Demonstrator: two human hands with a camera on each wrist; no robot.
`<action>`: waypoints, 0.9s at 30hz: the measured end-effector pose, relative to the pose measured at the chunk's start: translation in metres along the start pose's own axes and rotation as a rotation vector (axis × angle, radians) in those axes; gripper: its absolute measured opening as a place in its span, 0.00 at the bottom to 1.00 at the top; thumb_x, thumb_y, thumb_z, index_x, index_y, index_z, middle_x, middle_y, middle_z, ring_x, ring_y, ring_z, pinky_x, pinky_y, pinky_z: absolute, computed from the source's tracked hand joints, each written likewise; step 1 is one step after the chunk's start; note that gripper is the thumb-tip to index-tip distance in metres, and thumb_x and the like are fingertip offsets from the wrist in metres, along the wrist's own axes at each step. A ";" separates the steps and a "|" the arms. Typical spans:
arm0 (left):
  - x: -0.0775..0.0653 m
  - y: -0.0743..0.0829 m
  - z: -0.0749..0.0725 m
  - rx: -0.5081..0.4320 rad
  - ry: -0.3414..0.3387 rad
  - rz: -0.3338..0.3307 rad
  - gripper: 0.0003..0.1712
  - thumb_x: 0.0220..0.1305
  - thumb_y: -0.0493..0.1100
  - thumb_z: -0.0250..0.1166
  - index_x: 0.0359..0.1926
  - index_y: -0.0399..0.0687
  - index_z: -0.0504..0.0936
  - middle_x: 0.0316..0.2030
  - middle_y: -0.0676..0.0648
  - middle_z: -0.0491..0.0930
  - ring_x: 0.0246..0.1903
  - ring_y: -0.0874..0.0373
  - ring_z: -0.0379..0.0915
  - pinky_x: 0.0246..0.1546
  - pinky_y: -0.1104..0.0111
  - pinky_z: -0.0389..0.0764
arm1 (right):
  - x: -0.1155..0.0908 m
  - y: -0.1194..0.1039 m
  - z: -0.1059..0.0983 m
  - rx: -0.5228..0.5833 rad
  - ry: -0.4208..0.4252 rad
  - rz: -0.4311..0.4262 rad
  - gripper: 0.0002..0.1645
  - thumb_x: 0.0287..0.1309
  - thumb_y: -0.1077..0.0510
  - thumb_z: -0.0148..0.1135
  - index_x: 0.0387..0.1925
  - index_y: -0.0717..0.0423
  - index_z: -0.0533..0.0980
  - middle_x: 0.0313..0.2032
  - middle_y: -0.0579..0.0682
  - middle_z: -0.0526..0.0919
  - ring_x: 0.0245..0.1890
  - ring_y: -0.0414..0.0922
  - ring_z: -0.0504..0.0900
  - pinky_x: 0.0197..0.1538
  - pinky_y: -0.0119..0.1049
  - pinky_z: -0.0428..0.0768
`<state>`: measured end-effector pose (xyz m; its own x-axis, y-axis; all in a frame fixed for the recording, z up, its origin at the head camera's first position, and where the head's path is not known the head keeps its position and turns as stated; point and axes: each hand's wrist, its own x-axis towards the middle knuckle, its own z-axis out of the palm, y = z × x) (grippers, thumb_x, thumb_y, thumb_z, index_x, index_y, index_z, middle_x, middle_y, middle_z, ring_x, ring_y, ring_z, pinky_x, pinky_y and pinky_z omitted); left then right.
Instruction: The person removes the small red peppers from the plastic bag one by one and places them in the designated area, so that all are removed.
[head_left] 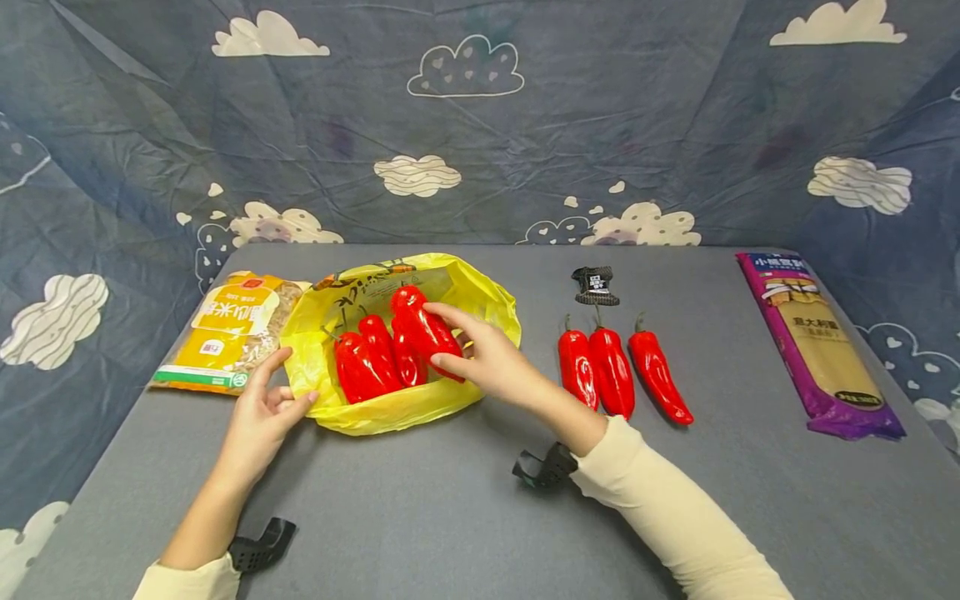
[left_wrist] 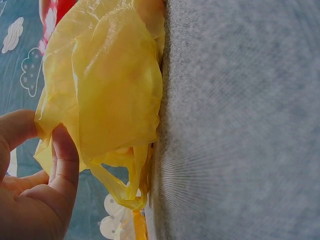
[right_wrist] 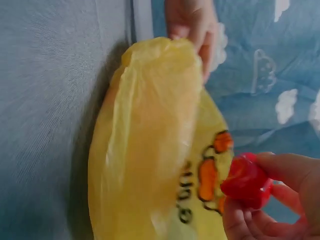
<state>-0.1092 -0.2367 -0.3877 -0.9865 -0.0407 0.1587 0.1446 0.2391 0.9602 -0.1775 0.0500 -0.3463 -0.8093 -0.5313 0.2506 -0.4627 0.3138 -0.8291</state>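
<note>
A yellow plastic bag (head_left: 405, 410) lies with its mouth spread on the table, several red peppers (head_left: 365, 367) inside it. My left hand (head_left: 258, 412) pinches the bag's left edge between thumb and fingers, as the left wrist view also shows. Over the bag's right part, my right hand (head_left: 487, 354) holds a red pepper (right_wrist: 247, 182) between thumb and fingers. Its lower end hides behind the fingers. To the right of the bag, three long red peppers (head_left: 612, 371) with green stems lie side by side; the right forearm passes just in front of them.
A yellow bag of grain (head_left: 225, 333) lies left of the plastic bag, partly behind it. A small black packet (head_left: 596, 285) with a label sits behind the three peppers. Toward the right table edge lies a purple pack of noodles (head_left: 821, 342). A cloud-patterned cloth hangs behind.
</note>
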 end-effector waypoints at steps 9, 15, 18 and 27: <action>-0.001 0.001 0.001 -0.045 0.006 -0.005 0.39 0.53 0.23 0.59 0.64 0.33 0.52 0.43 0.53 0.69 0.25 0.69 0.72 0.24 0.80 0.72 | -0.080 0.005 -0.070 -0.080 0.266 -0.066 0.38 0.50 0.66 0.63 0.62 0.52 0.62 0.52 0.52 0.70 0.45 0.45 0.72 0.43 0.33 0.75; -0.002 0.002 0.000 -0.037 0.008 -0.002 0.39 0.53 0.23 0.59 0.64 0.33 0.52 0.47 0.45 0.64 0.24 0.70 0.71 0.23 0.80 0.72 | -0.132 0.032 -0.111 -0.200 0.419 0.066 0.41 0.50 0.72 0.61 0.65 0.52 0.58 0.52 0.58 0.69 0.44 0.36 0.70 0.41 0.20 0.70; -0.003 0.002 0.000 -0.024 0.008 -0.007 0.39 0.53 0.23 0.59 0.64 0.33 0.52 0.51 0.41 0.60 0.24 0.70 0.71 0.23 0.80 0.71 | -0.152 0.052 -0.126 -0.248 0.452 0.142 0.41 0.52 0.71 0.59 0.65 0.53 0.56 0.50 0.63 0.69 0.41 0.30 0.69 0.40 0.16 0.68; -0.001 0.002 0.000 -0.004 -0.003 -0.013 0.39 0.54 0.24 0.59 0.65 0.35 0.51 0.57 0.40 0.55 0.25 0.70 0.69 0.23 0.80 0.71 | -0.189 0.090 -0.146 -0.301 0.446 0.373 0.37 0.58 0.64 0.55 0.66 0.58 0.52 0.48 0.71 0.68 0.34 0.28 0.69 0.27 0.24 0.73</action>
<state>-0.1076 -0.2364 -0.3857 -0.9885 -0.0410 0.1456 0.1321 0.2345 0.9631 -0.1193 0.2936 -0.3954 -0.9775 0.0126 0.2103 -0.1510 0.6545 -0.7408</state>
